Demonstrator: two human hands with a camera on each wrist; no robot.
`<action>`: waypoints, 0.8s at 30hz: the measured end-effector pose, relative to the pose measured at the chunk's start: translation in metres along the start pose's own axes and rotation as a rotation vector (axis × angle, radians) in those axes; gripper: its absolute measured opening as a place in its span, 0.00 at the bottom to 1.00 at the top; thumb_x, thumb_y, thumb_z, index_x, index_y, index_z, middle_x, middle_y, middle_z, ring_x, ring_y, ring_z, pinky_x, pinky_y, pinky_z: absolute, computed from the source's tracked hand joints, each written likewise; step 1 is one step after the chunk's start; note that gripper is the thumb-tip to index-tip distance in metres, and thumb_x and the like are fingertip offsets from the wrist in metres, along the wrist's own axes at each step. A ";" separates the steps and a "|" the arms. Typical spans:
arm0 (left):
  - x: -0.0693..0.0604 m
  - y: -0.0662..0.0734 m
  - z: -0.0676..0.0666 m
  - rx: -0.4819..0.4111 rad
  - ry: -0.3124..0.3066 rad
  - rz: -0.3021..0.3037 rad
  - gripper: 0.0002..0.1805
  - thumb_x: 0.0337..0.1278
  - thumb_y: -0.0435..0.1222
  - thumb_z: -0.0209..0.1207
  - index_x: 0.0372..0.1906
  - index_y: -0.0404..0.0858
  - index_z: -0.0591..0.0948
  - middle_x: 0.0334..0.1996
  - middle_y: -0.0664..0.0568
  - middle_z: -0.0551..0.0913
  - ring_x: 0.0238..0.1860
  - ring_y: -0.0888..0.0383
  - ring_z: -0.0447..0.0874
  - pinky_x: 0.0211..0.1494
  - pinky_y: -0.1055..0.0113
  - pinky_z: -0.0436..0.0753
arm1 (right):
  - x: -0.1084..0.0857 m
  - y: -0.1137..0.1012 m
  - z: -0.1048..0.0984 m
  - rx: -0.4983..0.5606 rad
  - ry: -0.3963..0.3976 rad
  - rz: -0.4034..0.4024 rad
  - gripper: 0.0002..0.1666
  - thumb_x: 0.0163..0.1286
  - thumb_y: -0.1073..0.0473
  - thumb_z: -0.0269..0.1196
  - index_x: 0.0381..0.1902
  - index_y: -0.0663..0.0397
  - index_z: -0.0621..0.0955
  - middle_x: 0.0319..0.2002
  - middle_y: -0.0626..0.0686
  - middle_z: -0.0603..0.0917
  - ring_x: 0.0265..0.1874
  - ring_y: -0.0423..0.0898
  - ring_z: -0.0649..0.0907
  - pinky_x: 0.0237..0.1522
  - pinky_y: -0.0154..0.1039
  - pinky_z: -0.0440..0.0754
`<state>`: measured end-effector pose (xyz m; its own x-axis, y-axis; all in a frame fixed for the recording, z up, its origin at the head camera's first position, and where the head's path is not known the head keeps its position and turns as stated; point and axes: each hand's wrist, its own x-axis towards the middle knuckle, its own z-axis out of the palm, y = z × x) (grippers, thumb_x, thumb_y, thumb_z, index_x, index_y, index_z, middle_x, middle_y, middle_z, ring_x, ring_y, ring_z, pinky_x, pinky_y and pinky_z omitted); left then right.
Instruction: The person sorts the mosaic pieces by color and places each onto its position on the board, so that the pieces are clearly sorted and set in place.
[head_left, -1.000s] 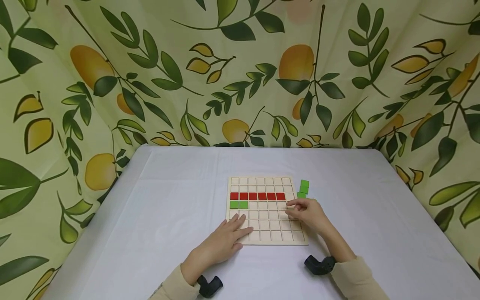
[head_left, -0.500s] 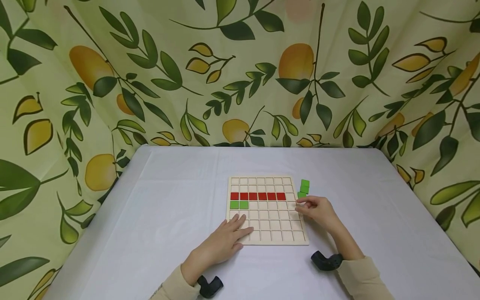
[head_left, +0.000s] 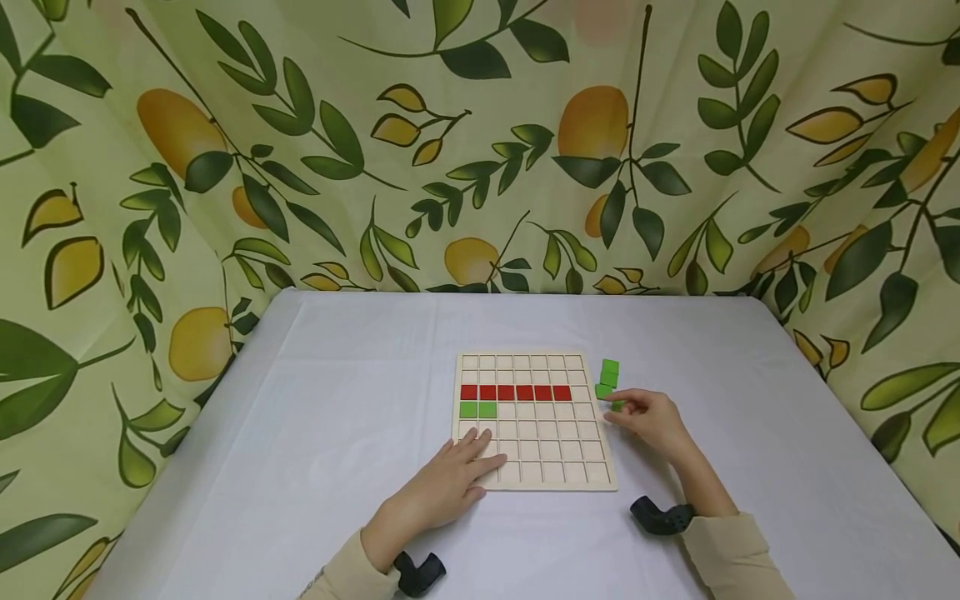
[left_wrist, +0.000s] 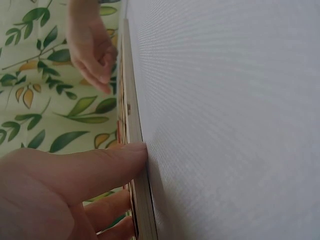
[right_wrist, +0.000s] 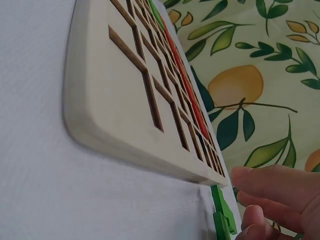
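Note:
A pale wooden grid board (head_left: 551, 451) lies on the table. One of its rows holds several red tiles (head_left: 506, 392), with two green tiles (head_left: 468, 409) in the row below. My left hand (head_left: 444, 486) rests with spread fingers on the board's near left corner; in the left wrist view its thumb (left_wrist: 107, 165) touches the board's side edge. My right hand (head_left: 648, 419) is just right of the board, thumb and fingers apart, by the loose green tiles (head_left: 610, 368). A green tile (head_left: 617, 406) shows between its fingers, partly hidden. I see nothing gripped in the right wrist view.
A white cloth covers the table (head_left: 352, 375). Behind it hangs a curtain (head_left: 480, 167) printed with leaves and fruit. Dark wrist devices sit at the left wrist (head_left: 420, 575) and the right wrist (head_left: 660, 517).
My right hand has moved right, from over the board's right edge to beside the loose green tiles. My left hand and the tiles in the board stay as they were.

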<state>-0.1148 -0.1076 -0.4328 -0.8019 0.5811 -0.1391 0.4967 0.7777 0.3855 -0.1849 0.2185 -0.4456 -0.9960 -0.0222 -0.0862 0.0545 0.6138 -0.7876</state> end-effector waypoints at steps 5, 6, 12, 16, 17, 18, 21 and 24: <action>0.000 0.000 0.000 -0.002 -0.002 -0.001 0.26 0.66 0.38 0.55 0.68 0.50 0.70 0.75 0.45 0.60 0.77 0.45 0.55 0.75 0.43 0.62 | 0.001 0.005 -0.004 -0.033 0.013 0.015 0.21 0.57 0.64 0.68 0.49 0.68 0.81 0.20 0.44 0.73 0.17 0.35 0.69 0.19 0.28 0.68; 0.000 0.000 0.000 -0.002 -0.001 -0.002 0.26 0.66 0.38 0.55 0.68 0.50 0.70 0.75 0.45 0.60 0.77 0.45 0.55 0.75 0.43 0.62 | 0.001 0.006 -0.005 -0.044 0.021 0.016 0.21 0.57 0.64 0.68 0.49 0.67 0.82 0.20 0.44 0.74 0.17 0.35 0.69 0.19 0.28 0.68; 0.000 0.001 0.000 -0.002 0.001 -0.008 0.26 0.66 0.38 0.55 0.68 0.50 0.70 0.75 0.46 0.60 0.77 0.46 0.55 0.75 0.43 0.62 | 0.003 0.011 -0.008 -0.103 0.048 0.029 0.22 0.57 0.64 0.68 0.50 0.67 0.81 0.21 0.47 0.73 0.19 0.37 0.69 0.20 0.29 0.66; -0.001 0.001 0.000 -0.005 0.001 -0.009 0.26 0.65 0.38 0.55 0.68 0.50 0.70 0.75 0.46 0.60 0.77 0.46 0.55 0.75 0.43 0.62 | 0.003 0.014 -0.010 -0.113 0.045 0.047 0.24 0.58 0.63 0.68 0.51 0.68 0.80 0.21 0.47 0.73 0.19 0.38 0.69 0.20 0.29 0.66; -0.001 0.001 0.000 -0.005 0.001 -0.009 0.26 0.65 0.38 0.55 0.68 0.51 0.70 0.75 0.46 0.60 0.77 0.46 0.55 0.75 0.43 0.62 | 0.003 0.014 -0.010 -0.115 0.045 0.052 0.24 0.58 0.63 0.68 0.52 0.69 0.80 0.20 0.47 0.73 0.19 0.38 0.69 0.20 0.29 0.66; -0.001 0.001 0.000 -0.007 0.001 -0.010 0.26 0.65 0.38 0.55 0.68 0.51 0.70 0.75 0.46 0.60 0.77 0.46 0.54 0.75 0.43 0.62 | 0.003 0.015 -0.010 -0.113 0.045 0.057 0.24 0.58 0.63 0.68 0.52 0.69 0.80 0.21 0.47 0.73 0.19 0.38 0.69 0.20 0.29 0.66; -0.001 0.001 0.000 -0.008 0.000 -0.011 0.27 0.65 0.38 0.55 0.69 0.51 0.70 0.76 0.46 0.59 0.78 0.46 0.54 0.76 0.43 0.61 | 0.004 0.016 -0.010 -0.112 0.048 0.071 0.25 0.58 0.63 0.68 0.52 0.69 0.79 0.21 0.47 0.73 0.20 0.39 0.70 0.20 0.29 0.66; -0.001 0.000 0.000 -0.005 0.001 -0.010 0.26 0.65 0.38 0.55 0.69 0.51 0.70 0.76 0.46 0.59 0.78 0.46 0.54 0.76 0.43 0.61 | 0.004 0.017 -0.010 -0.113 0.051 0.079 0.25 0.57 0.63 0.68 0.52 0.69 0.79 0.21 0.48 0.73 0.20 0.40 0.70 0.20 0.30 0.66</action>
<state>-0.1137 -0.1078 -0.4329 -0.8072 0.5729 -0.1422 0.4869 0.7824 0.3884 -0.1885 0.2366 -0.4528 -0.9914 0.0681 -0.1121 0.1277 0.6969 -0.7057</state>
